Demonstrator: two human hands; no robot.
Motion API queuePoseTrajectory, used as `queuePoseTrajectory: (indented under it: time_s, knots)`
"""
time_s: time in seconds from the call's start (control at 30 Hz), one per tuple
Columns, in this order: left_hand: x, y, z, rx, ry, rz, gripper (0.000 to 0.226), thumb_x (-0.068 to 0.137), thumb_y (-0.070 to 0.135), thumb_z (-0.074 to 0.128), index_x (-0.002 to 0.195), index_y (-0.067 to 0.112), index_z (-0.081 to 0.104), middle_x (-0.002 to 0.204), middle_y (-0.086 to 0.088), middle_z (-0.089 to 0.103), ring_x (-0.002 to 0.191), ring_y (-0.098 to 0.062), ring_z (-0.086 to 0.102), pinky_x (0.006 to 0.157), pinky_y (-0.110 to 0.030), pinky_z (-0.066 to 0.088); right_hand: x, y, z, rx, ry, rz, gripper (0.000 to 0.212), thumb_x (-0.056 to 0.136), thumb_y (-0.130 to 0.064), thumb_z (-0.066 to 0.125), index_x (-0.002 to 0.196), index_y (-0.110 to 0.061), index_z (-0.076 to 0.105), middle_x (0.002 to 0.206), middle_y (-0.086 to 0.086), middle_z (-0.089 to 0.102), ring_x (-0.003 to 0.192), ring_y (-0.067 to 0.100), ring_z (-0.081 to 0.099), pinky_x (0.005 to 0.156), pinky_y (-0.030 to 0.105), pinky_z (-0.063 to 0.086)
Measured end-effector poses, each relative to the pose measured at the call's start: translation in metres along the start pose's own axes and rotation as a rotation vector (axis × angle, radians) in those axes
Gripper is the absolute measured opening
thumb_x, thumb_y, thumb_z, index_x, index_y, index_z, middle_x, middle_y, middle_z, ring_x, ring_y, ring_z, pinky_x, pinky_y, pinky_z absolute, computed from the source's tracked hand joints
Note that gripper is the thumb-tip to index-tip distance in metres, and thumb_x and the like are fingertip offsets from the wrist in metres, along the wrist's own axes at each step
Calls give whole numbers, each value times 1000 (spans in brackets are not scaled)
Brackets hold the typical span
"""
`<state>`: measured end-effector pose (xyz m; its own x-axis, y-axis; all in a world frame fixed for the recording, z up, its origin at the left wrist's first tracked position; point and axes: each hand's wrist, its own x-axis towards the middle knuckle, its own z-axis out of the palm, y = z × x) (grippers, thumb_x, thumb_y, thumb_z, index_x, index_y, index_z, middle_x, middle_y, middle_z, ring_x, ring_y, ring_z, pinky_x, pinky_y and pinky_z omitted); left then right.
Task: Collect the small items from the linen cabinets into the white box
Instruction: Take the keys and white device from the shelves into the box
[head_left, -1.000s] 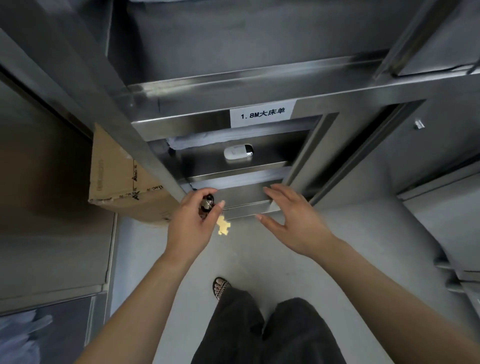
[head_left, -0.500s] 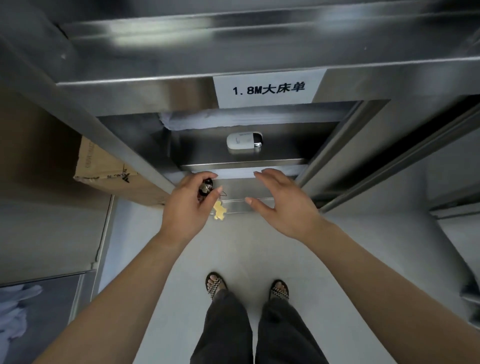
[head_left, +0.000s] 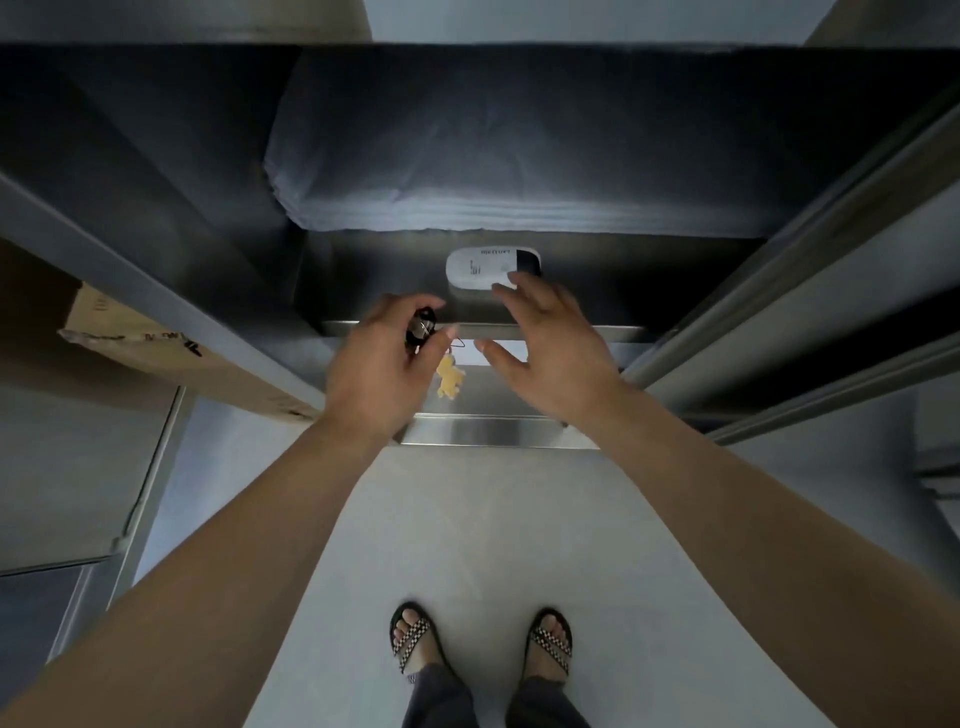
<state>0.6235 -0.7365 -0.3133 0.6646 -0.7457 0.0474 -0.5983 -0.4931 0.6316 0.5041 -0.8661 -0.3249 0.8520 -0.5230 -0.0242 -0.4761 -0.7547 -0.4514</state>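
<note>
The right hand (head_left: 550, 358) has reached forward from the shelf edge to the white case (head_left: 480, 267). Its fingers are spread and nearly straight, with the tips at the case's near right end, not curled round it. The case lies on the steel shelf (head_left: 649, 280), just in front of folded linen (head_left: 493, 156). To the left, the left hand (head_left: 379, 369) grips a small dark item (head_left: 421, 327), and a yellow charm (head_left: 449, 376) dangles below it.

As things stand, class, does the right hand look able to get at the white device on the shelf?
Probably yes: the right hand is open, its fingertips at the near edge of the white device, nothing between them; the folded linen lies behind it.
</note>
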Motion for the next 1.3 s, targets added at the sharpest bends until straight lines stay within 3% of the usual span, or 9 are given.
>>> queuePoseTrajectory:
  time_s: [0.07,0.27,0.5,0.67,0.8,0.9,1.03,1.3]
  knots:
    - [3,-7,5,-13,27,-13,28,87,34,59,113,22,60,110,-2,60,95,-18,59,79,-31,48,13,3,9,-2,21,-24,59,88,-42,53,138,-13,39,151,8,30,138,30,25,104,47,38]
    - [0,-22,15,2,44,-54,27,87,33,59,112,23,60,109,-2,60,90,-21,59,78,-34,48,29,20,26,-115,-40,-8,67,92,-46,42,147,-15,18,158,4,3,145,22,0,113,45,21]
    - [-3,-30,16,-7,45,-56,27,87,35,58,112,22,60,104,-3,62,90,-23,59,77,-36,49,12,14,25,-105,64,-1,56,90,-42,48,139,-15,38,149,6,31,136,30,25,101,47,34]
    - [-5,-36,18,-38,36,-64,28,87,39,55,111,25,58,102,-1,63,88,-21,62,76,-38,52,27,20,25,21,75,23,48,88,-31,53,133,-15,48,144,10,41,127,34,40,98,47,43]
    - [-9,-38,19,-42,35,-85,29,87,40,56,111,26,58,102,0,65,87,-20,63,74,-35,52,20,20,34,28,151,-9,41,80,-24,58,120,-12,60,129,17,54,112,41,52,86,52,50]
    - [-13,-40,18,-36,44,-85,28,87,38,56,112,24,59,104,1,62,87,-19,61,72,-31,49,26,16,33,40,146,14,44,83,-26,61,125,-14,56,133,15,50,117,38,48,90,49,48]
    - [-17,-44,16,-64,48,-94,26,87,38,57,110,26,59,105,3,61,88,-19,62,76,-36,53,44,13,29,1,57,76,52,87,-33,57,136,-23,43,145,2,38,126,27,38,99,38,41]
    - [-29,-41,3,-49,50,-106,26,88,38,56,111,25,59,105,1,60,85,-18,60,74,-33,51,16,6,29,7,80,92,49,88,-31,55,133,-17,47,132,6,50,115,31,46,89,36,44]
